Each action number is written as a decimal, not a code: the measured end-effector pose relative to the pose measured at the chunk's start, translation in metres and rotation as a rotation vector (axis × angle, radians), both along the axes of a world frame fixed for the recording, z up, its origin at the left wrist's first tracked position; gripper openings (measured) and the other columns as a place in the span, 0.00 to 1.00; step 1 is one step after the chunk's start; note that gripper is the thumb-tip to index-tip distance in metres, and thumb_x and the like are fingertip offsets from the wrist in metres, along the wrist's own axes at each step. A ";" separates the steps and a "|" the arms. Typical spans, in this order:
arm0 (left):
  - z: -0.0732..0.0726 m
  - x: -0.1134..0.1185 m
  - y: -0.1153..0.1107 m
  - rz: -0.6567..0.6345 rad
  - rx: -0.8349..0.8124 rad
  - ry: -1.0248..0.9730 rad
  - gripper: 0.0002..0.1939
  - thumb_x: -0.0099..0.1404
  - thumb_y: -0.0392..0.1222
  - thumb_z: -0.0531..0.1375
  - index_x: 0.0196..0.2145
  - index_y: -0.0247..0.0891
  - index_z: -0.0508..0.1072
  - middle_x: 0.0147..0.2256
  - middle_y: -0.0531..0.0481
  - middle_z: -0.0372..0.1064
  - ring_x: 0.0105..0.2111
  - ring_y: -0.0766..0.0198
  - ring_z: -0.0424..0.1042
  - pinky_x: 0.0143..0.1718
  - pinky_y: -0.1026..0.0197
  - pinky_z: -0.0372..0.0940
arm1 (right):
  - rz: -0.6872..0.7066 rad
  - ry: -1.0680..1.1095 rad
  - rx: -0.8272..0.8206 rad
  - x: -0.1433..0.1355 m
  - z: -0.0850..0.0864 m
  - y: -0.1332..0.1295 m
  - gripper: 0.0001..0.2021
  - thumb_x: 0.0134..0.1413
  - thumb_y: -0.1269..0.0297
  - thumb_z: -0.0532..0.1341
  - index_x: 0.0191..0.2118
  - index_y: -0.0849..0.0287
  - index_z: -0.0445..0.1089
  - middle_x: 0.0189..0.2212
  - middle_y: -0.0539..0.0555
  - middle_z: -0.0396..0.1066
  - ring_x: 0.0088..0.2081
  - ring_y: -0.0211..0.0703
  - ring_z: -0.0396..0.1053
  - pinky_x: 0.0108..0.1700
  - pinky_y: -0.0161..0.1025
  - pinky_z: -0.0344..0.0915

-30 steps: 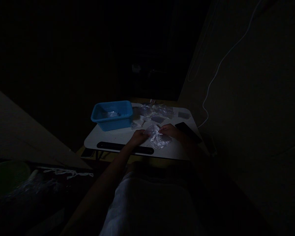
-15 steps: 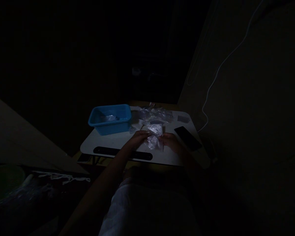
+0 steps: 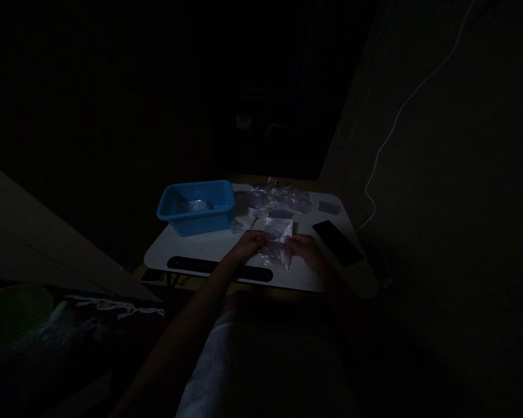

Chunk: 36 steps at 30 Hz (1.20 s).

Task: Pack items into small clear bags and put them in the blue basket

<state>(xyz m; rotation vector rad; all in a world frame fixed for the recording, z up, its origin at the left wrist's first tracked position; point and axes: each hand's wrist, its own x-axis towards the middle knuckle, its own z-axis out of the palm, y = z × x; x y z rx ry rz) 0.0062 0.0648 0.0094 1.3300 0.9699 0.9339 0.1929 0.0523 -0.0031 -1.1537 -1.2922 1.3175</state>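
A clear, crinkled plastic bag (image 3: 279,230) is stretched between my two hands over the white table (image 3: 218,245). My left hand (image 3: 249,244) pinches its left edge, and my right hand (image 3: 303,247) grips its right edge. The lower part of the bag hangs loosely below my fingers. Behind it lies a pile of crumpled clear plastic (image 3: 279,198). To the left stands a blue basin (image 3: 200,223) with some clear plastic inside. The scene is very dark, so fine detail in the bag cannot be made out.
A black phone-like slab (image 3: 337,242) lies to the right, with a flat clear packet (image 3: 329,207) behind it. A dark slotted strip (image 3: 220,269) runs along the table's front edge. A white cable (image 3: 392,130) hangs at the right; a green basket (image 3: 17,313) sits lower left.
The bag's upper part looks flatter and its lower part more spread out between my hands. The whole view has shifted slightly. Both hands keep their hold.
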 end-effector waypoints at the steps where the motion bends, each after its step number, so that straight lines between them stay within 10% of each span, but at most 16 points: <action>1: 0.000 0.000 0.000 0.007 0.001 -0.004 0.13 0.45 0.47 0.61 0.20 0.33 0.67 0.17 0.56 0.62 0.17 0.73 0.59 0.21 0.68 0.54 | 0.016 -0.005 0.001 0.000 0.001 -0.001 0.17 0.33 0.52 0.65 0.26 0.63 0.70 0.21 0.50 0.69 0.23 0.37 0.65 0.28 0.36 0.63; 23: -0.016 -0.003 0.007 -0.029 -0.089 -0.209 0.06 0.45 0.38 0.59 0.23 0.32 0.70 0.17 0.54 0.66 0.16 0.70 0.63 0.20 0.67 0.58 | -0.003 -0.139 0.141 0.005 0.005 -0.005 0.10 0.36 0.59 0.59 0.19 0.61 0.66 0.16 0.49 0.64 0.20 0.35 0.61 0.23 0.34 0.57; 36: -0.004 -0.001 0.000 -0.007 -0.095 -0.286 0.09 0.40 0.31 0.54 0.19 0.32 0.73 0.24 0.48 0.72 0.22 0.67 0.66 0.23 0.66 0.57 | -0.060 0.015 0.026 0.004 -0.002 -0.002 0.15 0.35 0.61 0.58 0.33 0.60 0.70 0.25 0.51 0.69 0.25 0.37 0.65 0.27 0.35 0.60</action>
